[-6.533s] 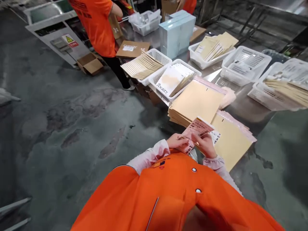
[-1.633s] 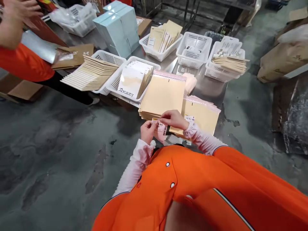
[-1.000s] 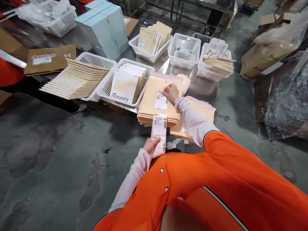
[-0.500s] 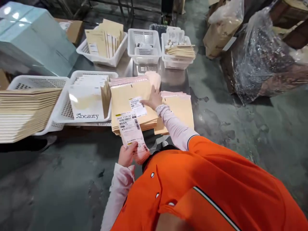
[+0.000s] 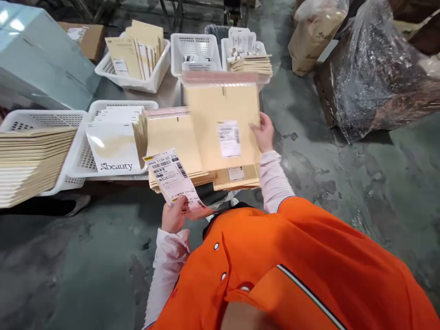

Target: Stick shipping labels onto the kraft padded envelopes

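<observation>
My left hand (image 5: 174, 214) pinches a strip of printed labels (image 5: 172, 176) near my waist; its top end overlaps the front of a stack of tan envelopes (image 5: 172, 137). My right hand (image 5: 264, 132) grips the right edge of a labelled tan envelope (image 5: 206, 137), raised and slightly blurred. A white label (image 5: 228, 139) sits on that envelope's face, with a pink flap along its top. Beneath it, another pile of envelopes (image 5: 223, 179) shows at the table's front edge, its top one bearing a label.
White baskets of envelopes stand at left (image 5: 87, 158) and back left (image 5: 156, 85). Two more baskets (image 5: 175, 41) (image 5: 225, 46) are behind. A pale blue box (image 5: 44, 59) is far left. Plastic-wrapped goods (image 5: 374, 87) rest on the floor at right.
My right hand has moved right and lifted a labelled envelope from the left stack over the right pile. My left hand and its label strip have shifted slightly left.
</observation>
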Demonstrator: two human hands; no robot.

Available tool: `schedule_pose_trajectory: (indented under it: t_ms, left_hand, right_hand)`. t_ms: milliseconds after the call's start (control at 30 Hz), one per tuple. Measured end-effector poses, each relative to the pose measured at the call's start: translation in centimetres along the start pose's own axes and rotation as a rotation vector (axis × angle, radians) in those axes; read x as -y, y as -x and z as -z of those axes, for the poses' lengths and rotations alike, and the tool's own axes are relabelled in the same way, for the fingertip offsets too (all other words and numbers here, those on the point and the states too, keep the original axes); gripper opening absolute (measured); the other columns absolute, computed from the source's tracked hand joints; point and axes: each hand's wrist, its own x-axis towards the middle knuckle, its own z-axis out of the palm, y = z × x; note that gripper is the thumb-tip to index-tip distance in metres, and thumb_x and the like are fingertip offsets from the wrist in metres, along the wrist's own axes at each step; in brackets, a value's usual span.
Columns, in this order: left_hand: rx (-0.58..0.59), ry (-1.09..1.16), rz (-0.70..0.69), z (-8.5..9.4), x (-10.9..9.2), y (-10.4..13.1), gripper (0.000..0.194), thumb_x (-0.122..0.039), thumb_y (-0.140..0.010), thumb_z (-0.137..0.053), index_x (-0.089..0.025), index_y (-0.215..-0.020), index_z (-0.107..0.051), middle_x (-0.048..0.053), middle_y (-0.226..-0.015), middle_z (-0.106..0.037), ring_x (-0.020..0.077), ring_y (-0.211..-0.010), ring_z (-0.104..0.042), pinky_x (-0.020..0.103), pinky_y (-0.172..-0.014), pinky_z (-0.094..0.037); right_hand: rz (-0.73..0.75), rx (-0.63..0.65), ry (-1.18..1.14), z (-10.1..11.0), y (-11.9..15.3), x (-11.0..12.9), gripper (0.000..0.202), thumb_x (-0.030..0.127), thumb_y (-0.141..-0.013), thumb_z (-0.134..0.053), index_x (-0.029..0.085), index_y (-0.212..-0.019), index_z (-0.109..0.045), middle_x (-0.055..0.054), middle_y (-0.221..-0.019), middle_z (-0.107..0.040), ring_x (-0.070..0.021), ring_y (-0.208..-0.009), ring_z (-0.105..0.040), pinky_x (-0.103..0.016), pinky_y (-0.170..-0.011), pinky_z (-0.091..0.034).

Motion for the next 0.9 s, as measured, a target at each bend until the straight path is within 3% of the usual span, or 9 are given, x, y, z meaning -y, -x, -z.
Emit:
schedule_pose_trajectory:
  t_ms: [67,133,233,333,400,500,633,767,900]
  left_hand:
    - [-0.036,0.02,0.017,0.1,0.1,0.4,0.066,-0.064,-0.045,-0.101,-0.018,-0.086,-0.076,0.006,-0.084,-0.078,0.0254,-0.089,-0.076,0.034,-0.082,-0.063]
    - [-0.041,0.052,0.028,-0.6,0.3,0.7,0.071,-0.065,-0.042,-0.101,-0.016,-0.089,-0.077,0.007,-0.087,-0.079,0.0243,-0.084,-0.076,0.033,-0.078,-0.063]
    - [0.002,0.049,0.056,-2.8,0.4,1.1,0.078,-0.071,-0.04,-0.099,-0.014,-0.086,-0.077,0.011,-0.084,-0.079,0.0253,-0.077,-0.074,0.036,-0.073,-0.063]
    - [0.074,-0.095,0.056,-4.7,-0.1,1.2,0.068,-0.072,-0.05,-0.096,-0.013,-0.076,-0.075,0.011,-0.073,-0.075,0.0272,-0.071,-0.073,0.037,-0.068,-0.061]
    - [0.071,-0.152,-0.047,-5.2,-0.9,1.0,0.056,-0.061,-0.059,-0.097,-0.013,-0.079,-0.076,0.01,-0.075,-0.076,0.0276,-0.076,-0.074,0.036,-0.071,-0.06]
    - [-0.04,-0.097,-0.277,-4.9,-2.2,0.3,0.041,-0.045,-0.065,-0.097,-0.015,-0.084,-0.076,0.006,-0.081,-0.077,0.022,-0.082,-0.074,0.031,-0.079,-0.059]
    - [-0.078,-0.068,-0.307,-4.5,-2.2,-0.7,0.034,-0.036,-0.072,-0.094,-0.014,-0.067,-0.069,0.001,-0.067,-0.07,0.0132,-0.067,-0.062,0.025,-0.071,-0.051]
    - [-0.224,0.003,-0.235,-4.6,-0.8,-1.4,0.053,-0.038,-0.079,-0.09,-0.018,-0.054,-0.048,-0.005,-0.053,-0.052,0.0086,-0.055,-0.048,0.022,-0.057,-0.038]
    - [0.005,0.07,-0.012,-3.4,-0.2,-2.1,0.033,-0.031,-0.066,-0.097,-0.015,-0.077,-0.07,0.004,-0.076,-0.074,0.0162,-0.072,-0.066,0.027,-0.071,-0.051]
  right_hand:
    - [-0.151,-0.048,0.047,4.2,1.0,-3.1,0.059,0.011,-0.094,-0.058,0.003,-0.152,-0.048,-0.026,-0.148,-0.06,-0.0226,-0.126,-0.064,-0.04,-0.112,-0.053]
    - [-0.286,-0.078,0.153,5.2,2.5,-4.2,0.056,0.014,-0.088,-0.068,0.004,-0.142,-0.058,-0.028,-0.143,-0.062,-0.0315,-0.13,-0.061,-0.052,-0.115,-0.05]
    - [-0.218,0.035,0.133,1.1,5.7,-1.8,0.074,0.027,-0.076,-0.088,0.012,-0.143,-0.061,-0.026,-0.154,-0.053,-0.0379,-0.14,-0.054,-0.057,-0.118,-0.047]
    - [0.011,0.559,-0.252,-4.8,9.7,2.9,0.073,0.044,-0.078,-0.09,0.019,-0.142,-0.065,-0.017,-0.142,-0.067,-0.0305,-0.124,-0.067,-0.045,-0.106,-0.058]
    - [0.078,0.806,-0.443,-7.3,12.1,5.5,0.056,0.055,-0.086,-0.081,0.017,-0.127,-0.074,-0.013,-0.124,-0.077,-0.0285,-0.112,-0.073,-0.043,-0.1,-0.061]
    - [0.107,0.965,-0.49,-8.4,13.9,7.7,0.049,0.058,-0.085,-0.081,0.015,-0.109,-0.081,-0.01,-0.109,-0.081,-0.0278,-0.101,-0.075,-0.042,-0.094,-0.062]
    - [0.135,0.874,-0.385,-8.5,13.3,9.3,0.041,0.047,-0.08,-0.089,0.016,-0.106,-0.083,-0.009,-0.105,-0.082,-0.0255,-0.098,-0.076,-0.036,-0.089,-0.061]
    - [0.173,0.833,-0.248,-9.4,12.3,10.8,0.022,0.037,-0.087,-0.085,0.016,-0.093,-0.085,-0.006,-0.088,-0.081,-0.0226,-0.085,-0.076,-0.033,-0.081,-0.06]
    - [0.227,0.75,-0.12,-13.0,8.9,12.1,0.013,0.027,-0.085,-0.087,0.015,-0.088,-0.085,-0.008,-0.103,-0.081,-0.0241,-0.096,-0.075,-0.035,-0.093,-0.06]
